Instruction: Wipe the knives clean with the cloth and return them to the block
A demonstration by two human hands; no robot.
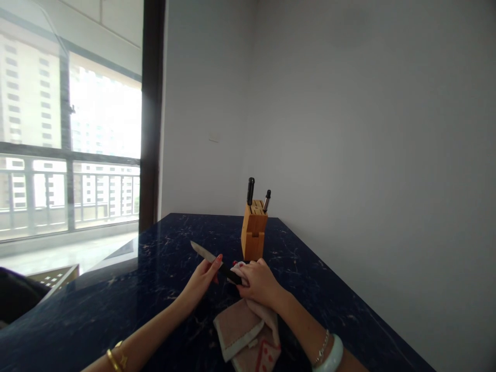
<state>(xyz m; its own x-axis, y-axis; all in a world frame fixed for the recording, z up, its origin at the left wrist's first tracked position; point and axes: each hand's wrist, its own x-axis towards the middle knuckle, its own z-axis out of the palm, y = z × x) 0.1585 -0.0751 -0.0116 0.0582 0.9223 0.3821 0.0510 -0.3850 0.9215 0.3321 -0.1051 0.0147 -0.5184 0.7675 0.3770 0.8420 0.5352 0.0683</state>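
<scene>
A knife (pixel 211 258) with a silver blade and black handle is held over the dark marble counter (pixel 155 289), its tip pointing up and left. My left hand (pixel 206 277) pinches the knife near where blade meets handle. My right hand (pixel 259 283) is closed round the handle end together with a beige cloth (pixel 248 336), which hangs down from that hand onto the counter. A wooden knife block (pixel 253 231) stands just behind my hands, with two dark handles sticking out of its top.
The counter runs along a plain grey wall (pixel 368 155) on the right. A large window (pixel 70 144) with a railing lies to the left, beyond the counter's left edge. A dark object (pixel 15 297) sits at the lower left.
</scene>
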